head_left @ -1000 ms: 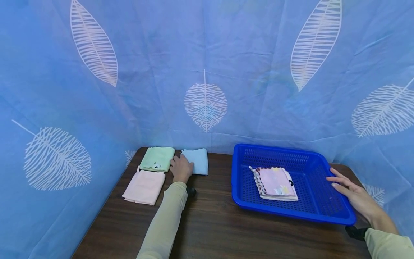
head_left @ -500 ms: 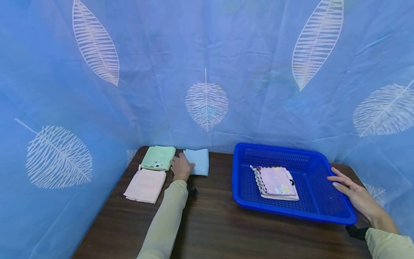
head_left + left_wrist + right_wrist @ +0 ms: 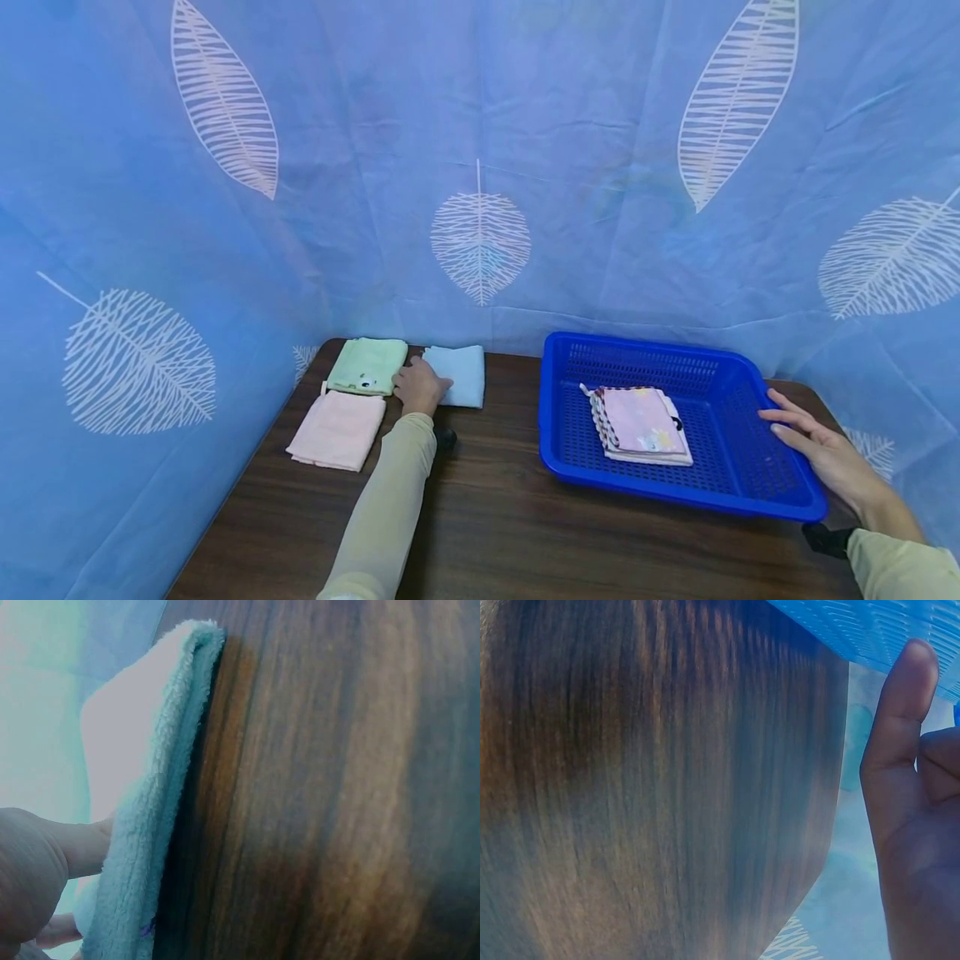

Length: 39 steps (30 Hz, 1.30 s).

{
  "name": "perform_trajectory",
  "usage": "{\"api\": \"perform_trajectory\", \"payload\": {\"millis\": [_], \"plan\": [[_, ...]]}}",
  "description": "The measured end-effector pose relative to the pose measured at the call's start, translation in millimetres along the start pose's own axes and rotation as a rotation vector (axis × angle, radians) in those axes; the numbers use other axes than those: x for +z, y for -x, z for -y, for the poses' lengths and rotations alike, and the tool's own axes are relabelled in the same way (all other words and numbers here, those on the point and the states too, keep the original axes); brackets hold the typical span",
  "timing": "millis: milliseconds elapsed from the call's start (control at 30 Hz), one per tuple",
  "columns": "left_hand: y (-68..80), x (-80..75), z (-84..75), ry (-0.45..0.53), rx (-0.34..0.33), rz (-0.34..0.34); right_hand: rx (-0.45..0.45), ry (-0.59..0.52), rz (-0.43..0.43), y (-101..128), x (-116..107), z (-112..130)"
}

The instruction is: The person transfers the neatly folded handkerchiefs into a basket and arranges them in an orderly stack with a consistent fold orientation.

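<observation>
My left hand [image 3: 420, 387] rests on the left edge of a folded light blue towel [image 3: 462, 375] at the back of the table. In the left wrist view, the thumb [image 3: 82, 847] lies on the towel's upper side; the other fingers are mostly hidden. To the left lie a folded green towel [image 3: 367, 365] with a small animal face and a folded pale pink towel [image 3: 337, 430]. On the right, my right hand [image 3: 832, 458] touches the right rim of a blue plastic basket [image 3: 622, 477] with fairly straight fingers. A pink patterned towel [image 3: 641, 421] tops a small stack inside the basket.
The dark wood table [image 3: 487, 533] meets a blue curtain [image 3: 360, 250] with white leaf prints at the back and sides. Each wrist carries a black band, with the right band [image 3: 827, 540] below the basket's corner.
The left fingers draw back very slightly on the light blue towel. The right hand, basket and other towels stay as they were; the head view shifts a little.
</observation>
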<state>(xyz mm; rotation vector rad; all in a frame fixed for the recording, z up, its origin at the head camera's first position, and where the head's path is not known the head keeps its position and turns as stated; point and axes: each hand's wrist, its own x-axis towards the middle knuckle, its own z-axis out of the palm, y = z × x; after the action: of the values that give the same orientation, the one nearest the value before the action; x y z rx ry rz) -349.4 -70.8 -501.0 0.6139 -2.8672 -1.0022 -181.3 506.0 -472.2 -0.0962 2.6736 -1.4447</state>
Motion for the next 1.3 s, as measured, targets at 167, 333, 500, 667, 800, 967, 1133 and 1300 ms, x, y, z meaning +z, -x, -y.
{"api": "perform_trajectory", "payload": {"millis": [167,333,500,667,800,967,1133,1300], "plan": [[-0.8,-1.1,-5.5,-0.005,-0.037,0.02,-0.022,0.026,-0.006,-1.3,-5.7,1.8],[-2.1,-1.6,-7.7,-0.022,-0.061,0.041,-0.006,0.027,0.003,-2.5,-8.5,3.8],[-2.4,-2.8,-4.6,-0.04,-0.041,0.065,-0.008,0.033,-0.004,-2.4,-5.7,3.2],[-2.7,-3.8,-1.7,-0.035,-0.006,0.078,-0.01,0.039,-0.01,-2.3,-4.9,2.5],[-3.2,-4.1,-1.7,-0.022,-0.008,0.072,-0.022,0.052,-0.018,-1.9,-3.7,1.8],[-3.8,-2.3,-0.6,0.006,0.003,0.054,-0.018,0.051,-0.024,-0.9,-1.1,3.0],[-2.9,-2.3,1.2,0.038,0.028,0.055,-0.012,0.03,-0.016,-0.2,0.0,3.5],[-1.9,-2.6,3.1,0.089,0.045,0.065,0.004,-0.027,0.002,-1.0,-0.1,2.7]]}}
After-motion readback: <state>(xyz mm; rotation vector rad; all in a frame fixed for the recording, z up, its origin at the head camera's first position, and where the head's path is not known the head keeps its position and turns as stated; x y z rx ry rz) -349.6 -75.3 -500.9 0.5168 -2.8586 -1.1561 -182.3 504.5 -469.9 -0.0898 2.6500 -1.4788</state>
